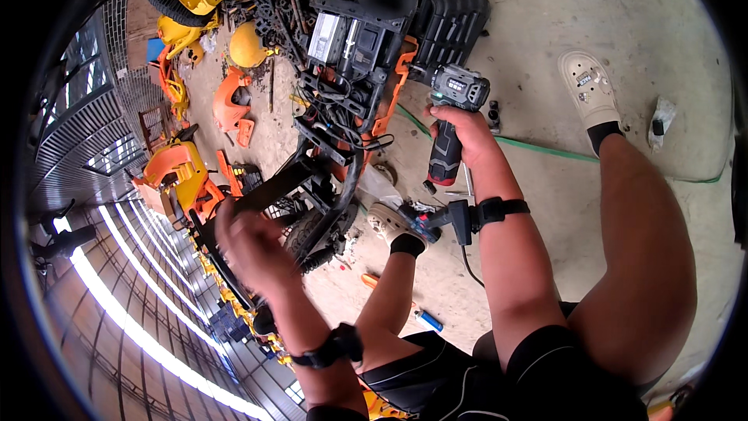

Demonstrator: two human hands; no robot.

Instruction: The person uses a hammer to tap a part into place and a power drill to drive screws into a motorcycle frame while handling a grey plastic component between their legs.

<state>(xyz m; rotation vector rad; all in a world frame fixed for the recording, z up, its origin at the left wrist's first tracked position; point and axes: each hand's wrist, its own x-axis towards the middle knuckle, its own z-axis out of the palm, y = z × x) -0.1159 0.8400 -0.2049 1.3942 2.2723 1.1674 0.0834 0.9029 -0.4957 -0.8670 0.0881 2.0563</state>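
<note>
My right hand point(467, 126) is wrapped round the grip of a black and grey cordless drill point(458, 92). The drill's nose points left at the orange frame bar point(395, 90) of a partly stripped vehicle; whether its tip touches the bar is too small to tell. Behind the bar sit a silver box point(326, 37) and tangled black cables. My left hand point(253, 248) is raised at the left, beside a black bar point(276, 185) and above a tyre point(305, 234). Motion smears its fingers, so any hold is unclear.
Black ribbed plastic point(458, 19) stands at the vehicle's end. A green strap point(545, 148) crosses the concrete floor. A second power tool point(421, 224) lies by my left shoe point(385, 224). A blue can point(428, 320) lies nearer. Orange panels point(232, 101) and metal scrap point(269, 12) lie beyond.
</note>
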